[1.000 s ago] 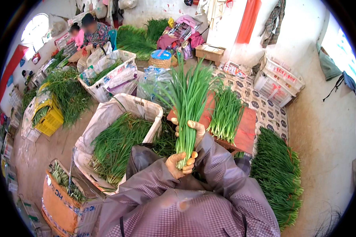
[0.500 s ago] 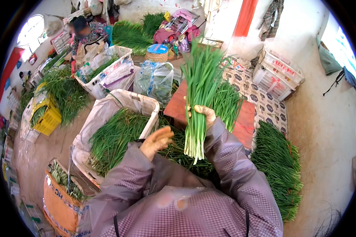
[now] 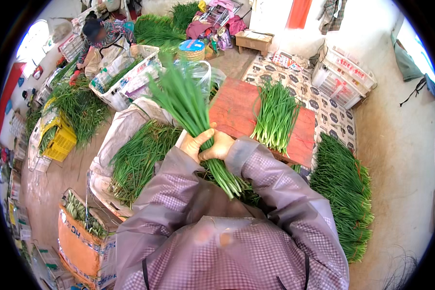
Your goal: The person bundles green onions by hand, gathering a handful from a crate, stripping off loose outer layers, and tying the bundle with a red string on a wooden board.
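A bunch of garlic chives (image 3: 181, 104) slants across in front of me, leaf tips up and left, pale stem ends down and right. My left hand (image 3: 194, 146) and my right hand (image 3: 219, 145), in pale gloves, are both closed around its middle, touching each other. On the red board (image 3: 232, 106) just ahead and right lies a second bunch of garlic chives (image 3: 275, 116). Left of my hands, a white crate (image 3: 108, 159) with a cloth-like lining holds loose garlic chives (image 3: 142, 157). More loose greens beneath my hands are mostly hidden.
A long stack of tied chives (image 3: 343, 198) lies on the floor at right. White crates (image 3: 338, 79) stand by the far right wall, a small wooden stool (image 3: 253, 42) farther back. At left are a yellow crate (image 3: 63, 140) and an orange box (image 3: 77, 246). Another person (image 3: 106, 38) bends over greens at far left.
The bunch has swung left and lower, now tilted instead of upright. My left hand, open and apart before, has closed on it beside my right hand. The board's bunch shows more fully.
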Motion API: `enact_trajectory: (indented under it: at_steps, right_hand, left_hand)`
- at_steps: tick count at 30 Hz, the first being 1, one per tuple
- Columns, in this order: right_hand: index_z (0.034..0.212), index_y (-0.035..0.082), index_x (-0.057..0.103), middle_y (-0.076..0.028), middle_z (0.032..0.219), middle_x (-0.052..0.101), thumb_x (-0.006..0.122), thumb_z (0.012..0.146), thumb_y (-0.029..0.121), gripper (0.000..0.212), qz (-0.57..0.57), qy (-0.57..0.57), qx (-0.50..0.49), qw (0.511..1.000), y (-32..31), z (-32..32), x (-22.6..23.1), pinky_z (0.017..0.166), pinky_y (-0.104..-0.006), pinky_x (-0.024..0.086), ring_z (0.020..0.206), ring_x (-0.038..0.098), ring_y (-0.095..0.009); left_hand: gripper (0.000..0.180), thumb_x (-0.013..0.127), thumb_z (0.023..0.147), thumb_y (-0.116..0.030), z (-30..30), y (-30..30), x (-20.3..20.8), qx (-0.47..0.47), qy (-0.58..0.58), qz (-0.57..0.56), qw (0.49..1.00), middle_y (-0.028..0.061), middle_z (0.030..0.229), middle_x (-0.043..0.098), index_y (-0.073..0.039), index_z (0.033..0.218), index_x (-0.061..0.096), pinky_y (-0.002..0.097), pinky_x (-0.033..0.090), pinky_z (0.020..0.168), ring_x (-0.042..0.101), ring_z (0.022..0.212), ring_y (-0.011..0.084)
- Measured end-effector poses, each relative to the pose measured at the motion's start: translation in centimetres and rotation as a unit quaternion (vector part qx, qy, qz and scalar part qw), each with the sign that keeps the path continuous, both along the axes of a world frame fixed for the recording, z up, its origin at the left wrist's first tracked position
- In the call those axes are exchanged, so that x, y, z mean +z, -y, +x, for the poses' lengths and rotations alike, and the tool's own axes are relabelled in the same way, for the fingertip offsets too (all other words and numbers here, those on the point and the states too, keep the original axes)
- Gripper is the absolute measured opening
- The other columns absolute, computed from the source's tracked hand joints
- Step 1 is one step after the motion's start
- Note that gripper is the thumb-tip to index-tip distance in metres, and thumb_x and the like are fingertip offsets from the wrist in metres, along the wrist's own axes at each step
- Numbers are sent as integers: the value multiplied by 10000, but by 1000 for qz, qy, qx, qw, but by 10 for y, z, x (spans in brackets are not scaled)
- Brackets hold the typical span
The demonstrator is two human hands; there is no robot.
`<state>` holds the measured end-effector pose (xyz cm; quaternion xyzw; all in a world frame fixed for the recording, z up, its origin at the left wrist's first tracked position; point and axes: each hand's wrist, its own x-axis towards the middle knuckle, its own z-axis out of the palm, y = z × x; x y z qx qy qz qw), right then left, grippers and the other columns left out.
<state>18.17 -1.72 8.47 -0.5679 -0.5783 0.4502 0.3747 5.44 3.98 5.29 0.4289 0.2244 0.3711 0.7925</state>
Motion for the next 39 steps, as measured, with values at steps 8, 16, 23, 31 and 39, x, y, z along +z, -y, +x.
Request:
enact_trajectory:
  at_steps: [8,16,23,31,39]
  right_hand:
    - [1133,-31,537,-224,1025,639,729,657,522,754,-78,81,61,992,27,6,-9,868,-356,460,983,618,-316]
    - [834,49,564,29,559,463,501,958,218,219,-123,-266,-41,955,101,42,-70,414,-224,286,438,354,-53]
    - [814,56,573,39,577,475,691,840,203,190,13,36,-92,995,81,-9,-16,463,-234,361,507,422,-45]
    - [865,25,608,-15,599,559,671,848,181,169,-50,-119,-75,989,57,-29,-26,454,-254,381,486,475,-79]
    - [877,30,617,-10,542,532,658,853,170,148,-122,-260,-64,956,81,6,-22,387,-216,307,412,420,-63]
  left_hand:
    - [413,595,748,33,-21,-39,-6,79,147,-205,964,89,1020,638,-54,1151,571,396,504,879,623,948,250]
    - [298,579,789,-27,-68,-74,-11,231,238,-199,922,12,819,605,-94,1077,616,364,527,822,593,741,163]
    - [266,576,814,-50,-78,-79,-19,247,262,-222,906,7,803,598,-133,1059,638,341,532,808,582,759,162]
    - [281,565,815,-52,-83,-75,-26,230,307,-188,904,16,832,619,-83,1091,608,367,522,835,599,758,168]
    - [373,564,802,-113,-111,-84,-39,211,383,-81,896,17,810,571,-13,1160,542,323,465,885,549,796,155]
